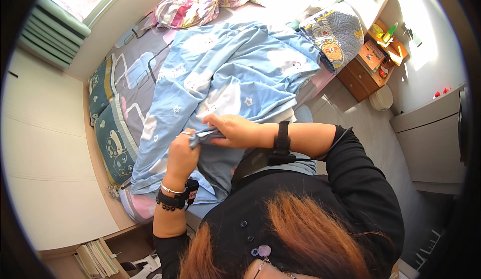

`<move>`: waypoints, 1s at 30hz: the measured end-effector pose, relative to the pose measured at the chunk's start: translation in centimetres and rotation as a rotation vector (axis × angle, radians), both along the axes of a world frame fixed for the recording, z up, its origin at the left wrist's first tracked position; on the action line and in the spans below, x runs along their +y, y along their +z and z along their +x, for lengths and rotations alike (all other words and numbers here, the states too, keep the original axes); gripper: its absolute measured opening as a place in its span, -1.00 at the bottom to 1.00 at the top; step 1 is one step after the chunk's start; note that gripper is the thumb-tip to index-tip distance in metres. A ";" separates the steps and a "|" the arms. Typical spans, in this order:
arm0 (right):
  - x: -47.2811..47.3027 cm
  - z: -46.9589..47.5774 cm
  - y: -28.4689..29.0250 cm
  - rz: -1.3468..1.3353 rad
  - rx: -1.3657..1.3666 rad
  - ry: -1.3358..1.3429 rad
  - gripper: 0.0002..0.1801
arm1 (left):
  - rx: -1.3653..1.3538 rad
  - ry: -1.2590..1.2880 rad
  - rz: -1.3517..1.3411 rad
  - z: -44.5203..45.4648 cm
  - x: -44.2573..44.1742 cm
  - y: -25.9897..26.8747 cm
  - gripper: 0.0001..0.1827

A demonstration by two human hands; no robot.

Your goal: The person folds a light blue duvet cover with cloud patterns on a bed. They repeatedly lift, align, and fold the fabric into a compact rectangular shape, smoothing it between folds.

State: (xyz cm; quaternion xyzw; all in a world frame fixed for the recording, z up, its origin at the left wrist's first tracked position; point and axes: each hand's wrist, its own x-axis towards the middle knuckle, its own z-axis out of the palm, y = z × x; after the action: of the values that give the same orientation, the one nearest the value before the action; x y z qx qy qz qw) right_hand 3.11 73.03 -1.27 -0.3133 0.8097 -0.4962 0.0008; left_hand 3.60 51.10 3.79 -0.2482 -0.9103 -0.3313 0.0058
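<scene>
A light-blue duvet cover (233, 72) with white cloud faces and stars lies rumpled over the bed in front of me. Its greyish underside shows near my lap. My left hand (183, 153) is closed on a bunched grey-blue fold of fabric (203, 137), seemingly part of this cover. From the other side, my right hand (236, 130) pinches the same fold, its thumb on top. Both hands are close together above the near edge of the bed. Whatever the fingers hold inside the fold is hidden.
Two dark-green pillows (116, 143) rest at the bed's left side by a pale headboard cabinet (49, 128). A crumpled multicoloured cloth (188, 4) and a folded grey quilt (332, 34) lie farther back. Right of the bed stand a wooden nightstand (355, 79) and a white bin (381, 98).
</scene>
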 end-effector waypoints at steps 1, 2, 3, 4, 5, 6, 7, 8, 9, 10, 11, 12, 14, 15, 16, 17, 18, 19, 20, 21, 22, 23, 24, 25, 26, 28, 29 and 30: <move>0.2 -0.1 -0.1 0.077 0.139 -0.007 -0.50 | 0.066 0.109 0.006 -0.2 -0.6 0.4 -0.89; 0.5 -0.2 -0.2 0.151 0.286 -0.034 -0.48 | 0.091 0.182 0.169 -0.1 -1.4 0.9 -0.89; 0.9 -0.3 -0.4 0.204 0.453 -0.044 -0.45 | 0.089 0.250 0.359 -0.1 -2.3 1.3 -0.89; 1.4 -0.3 -0.6 0.287 0.449 -0.057 -0.36 | 0.034 0.387 0.524 0.2 -3.5 1.8 -0.87; 2.0 -0.4 -1.0 0.349 0.442 -0.111 -0.35 | 0.002 0.479 0.742 0.7 -4.8 2.3 -0.84; 2.6 -0.4 -1.4 0.375 0.467 -0.151 -0.35 | 0.014 0.560 0.797 1.6 -6.7 3.1 -0.80; 3.2 -0.4 -2.0 0.398 0.489 -0.189 -0.34 | 0.063 0.559 0.791 2.6 -8.5 3.8 -0.77; 3.9 -0.4 -2.6 0.329 0.506 -0.214 -0.37 | 0.137 0.645 0.774 3.5 -10.2 4.3 -0.79; 4.3 -0.6 -3.4 0.344 0.498 -0.213 -0.39 | 0.123 0.662 0.869 4.6 -11.9 4.9 -0.79; 4.8 -0.9 -4.2 0.326 0.439 -0.194 -0.39 | 0.088 0.674 0.914 5.6 -13.3 5.1 -0.79; 5.1 -1.2 -5.1 0.291 0.386 -0.160 -0.39 | 0.081 0.814 0.954 6.6 -14.5 5.3 -0.79; 5.4 -1.6 -5.9 0.273 0.296 -0.124 -0.39 | 0.073 0.773 0.929 7.3 -15.3 5.4 -0.79; 5.5 -2.5 -7.4 0.157 0.104 -0.032 -0.56 | 0.106 0.769 0.885 8.3 -16.3 5.4 -0.79; 5.3 -2.8 -8.0 0.139 -0.076 0.020 -0.60 | 0.147 0.761 0.843 8.5 -16.5 5.4 -0.80; 5.2 -3.3 -8.5 0.067 -0.120 0.065 -0.61 | 0.156 0.752 0.831 8.5 -16.4 5.4 -0.80; 5.1 -3.6 -8.9 -0.002 -0.164 0.103 -0.60 | 0.161 0.721 0.835 8.5 -16.2 5.3 -0.80; 5.0 -3.8 -9.2 0.084 -0.029 0.078 -0.69 | 0.181 0.727 0.744 8.3 -15.9 5.3 -0.81; 4.9 -4.0 -9.4 0.116 0.020 0.103 -0.73 | 0.205 0.700 0.697 8.2 -15.6 5.4 -0.82; 4.9 -4.0 -9.5 0.125 0.095 0.146 -0.75 | 0.186 0.697 0.732 8.0 -15.3 5.4 -0.84; 5.1 -4.2 -9.3 0.145 0.159 0.152 -0.78 | 0.193 0.719 0.709 7.9 -15.1 5.6 -0.85; 5.2 -4.1 -9.2 0.103 0.166 0.164 -0.85 | 0.217 0.730 0.706 7.8 -14.9 5.6 -0.85; 5.5 -4.1 -9.0 0.148 0.130 0.173 -0.86 | 0.225 0.716 0.700 7.8 -14.8 5.7 -0.86; 5.9 -4.2 -8.7 0.184 0.089 0.163 -0.87 | 0.193 0.699 0.766 7.9 -14.8 5.7 -0.87; 6.2 -4.3 -8.3 0.230 0.037 0.165 -0.87 | 0.197 0.701 0.745 8.0 -14.9 5.7 -0.87; 6.6 -4.5 -7.9 0.250 0.007 0.146 -0.89 | 0.190 0.681 0.732 8.1 -14.9 5.8 -0.87; 7.2 -5.3 -7.1 0.074 -0.075 -0.006 -0.89 | 0.182 0.645 0.739 8.4 -15.1 5.7 -0.87; 7.2 -5.8 -6.8 0.005 -0.138 -0.080 -0.89 | 0.183 0.631 0.759 8.5 -15.3 5.7 -0.87; 7.4 -6.0 -6.5 -0.165 -0.258 -0.105 -0.90 | 0.185 0.618 0.778 8.7 -15.4 5.7 -0.87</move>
State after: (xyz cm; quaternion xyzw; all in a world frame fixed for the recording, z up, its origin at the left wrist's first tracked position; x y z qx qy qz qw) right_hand -2.91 80.40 -7.78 -0.2032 0.7745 -0.5967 0.0530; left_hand 12.27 35.71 9.51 0.0251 -0.7460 -0.6054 0.2762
